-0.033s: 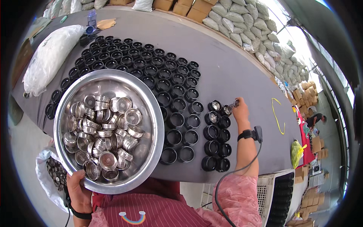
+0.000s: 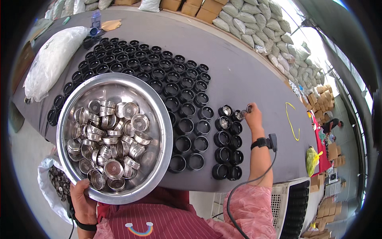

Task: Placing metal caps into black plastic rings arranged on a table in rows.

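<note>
While the left hand point(image 2: 84, 204) grips the near-left rim of the steel bowl point(image 2: 165, 131), thumb at the edge, other fingers hidden, the right arm point(image 2: 260, 163) extends forward, well right of the bowl. The right hand point(image 2: 254, 117) is nearly closed, pinching a small round piece point(image 2: 249, 108). Metal strainers point(image 2: 114, 169) lie heaped inside the bowl; black rings point(image 2: 203, 165) stand right of it on the bench point(image 2: 242, 75).

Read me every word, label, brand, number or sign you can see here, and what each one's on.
No text can be read anywhere.
Plastic bag: faint marks, too blurred to read.
Cartons and sacks: any print is too small to read.
Apron: rainbow picture, no words visible.
Metal cups in the basin: nothing legible.
</note>
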Tool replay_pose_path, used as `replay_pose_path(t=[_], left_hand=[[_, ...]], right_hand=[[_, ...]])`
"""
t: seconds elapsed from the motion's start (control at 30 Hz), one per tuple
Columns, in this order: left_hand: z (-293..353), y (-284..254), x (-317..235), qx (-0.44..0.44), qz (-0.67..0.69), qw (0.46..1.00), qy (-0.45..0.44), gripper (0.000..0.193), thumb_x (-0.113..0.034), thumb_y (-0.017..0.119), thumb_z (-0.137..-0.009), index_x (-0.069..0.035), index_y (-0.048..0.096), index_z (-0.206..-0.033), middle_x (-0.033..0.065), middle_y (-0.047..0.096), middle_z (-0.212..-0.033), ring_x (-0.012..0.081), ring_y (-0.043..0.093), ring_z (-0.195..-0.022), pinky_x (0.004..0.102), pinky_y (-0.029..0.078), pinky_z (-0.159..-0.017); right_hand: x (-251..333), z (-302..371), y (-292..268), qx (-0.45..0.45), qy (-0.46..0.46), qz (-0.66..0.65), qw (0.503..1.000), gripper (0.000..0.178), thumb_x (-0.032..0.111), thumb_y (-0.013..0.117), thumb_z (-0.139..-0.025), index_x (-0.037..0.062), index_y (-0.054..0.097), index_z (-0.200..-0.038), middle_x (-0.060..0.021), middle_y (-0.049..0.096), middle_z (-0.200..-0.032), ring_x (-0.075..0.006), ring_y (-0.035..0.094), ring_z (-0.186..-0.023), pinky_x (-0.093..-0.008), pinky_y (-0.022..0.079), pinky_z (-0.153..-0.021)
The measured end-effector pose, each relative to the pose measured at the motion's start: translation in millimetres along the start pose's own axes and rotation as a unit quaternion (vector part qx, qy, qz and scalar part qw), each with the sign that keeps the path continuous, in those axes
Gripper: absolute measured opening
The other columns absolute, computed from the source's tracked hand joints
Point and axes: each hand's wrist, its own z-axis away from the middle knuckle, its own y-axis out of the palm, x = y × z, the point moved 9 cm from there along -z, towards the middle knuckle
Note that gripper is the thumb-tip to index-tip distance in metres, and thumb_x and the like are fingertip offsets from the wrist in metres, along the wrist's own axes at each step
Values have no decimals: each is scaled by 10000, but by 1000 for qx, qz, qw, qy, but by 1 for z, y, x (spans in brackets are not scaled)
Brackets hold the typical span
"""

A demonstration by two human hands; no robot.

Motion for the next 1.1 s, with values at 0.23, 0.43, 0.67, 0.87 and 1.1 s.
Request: replay_pose_path(t=[0.23, 0.43, 0.67, 0.87, 1.1], left_hand=[[4, 16, -1, 28, 13, 999, -21, 484, -10, 577, -780, 1, 515, -1260, 99, 642, -1087, 212, 662, -921, 361, 569, -839], [9, 1, 7, 38, 6, 998, -39, 475, -7, 572, -784, -1, 516, -1257, 105, 643, -1087, 212, 663, -926, 363, 577, -836], [21, -3, 5, 50, 17, 998, -34, 464, -7, 578, -788, -7, 527, -1248, 92, 650, -1068, 207, 665, -918, 360, 569, -840], [24, -17, 6, 56, 11, 998, -38, 452, -6, 577, -791, -20, 542, -1241, 79, 651, -1069, 191, 661, -908, 349, 567, -833], [27, -16, 3, 73, 24, 996, -38, 457, -2, 579, -787, -15, 542, -1243, 84, 653, -1081, 195, 664, -924, 355, 564, -843]], right_hand=[[-43, 28, 14, 66, 66, -94, 991, 294, 78, 723, -736, 21, 637, -1010, -116, 677, -854, -199, 645, -656, -337, 513, -584], [-37, 49, 20, -5, 217, -373, 902, 342, 161, 764, -747, -3, 638, -1019, -85, 667, -862, -174, 617, -772, -323, 494, -677], [40, 75, 47, 38, 204, -482, 851, 260, 129, 741, -775, 17, 601, -963, -29, 598, -819, -107, 551, -659, -274, 456, -534], [33, 85, 31, 4, 227, -489, 842, 356, 207, 785, -762, 30, 600, -1009, -33, 603, -811, -115, 576, -666, -277, 513, -486], [36, 109, -33, 63, 97, -41, 992, 742, 595, 738, -725, -37, 632, -1099, -228, 687, -1018, -360, 654, -1016, -428, 499, -884]])
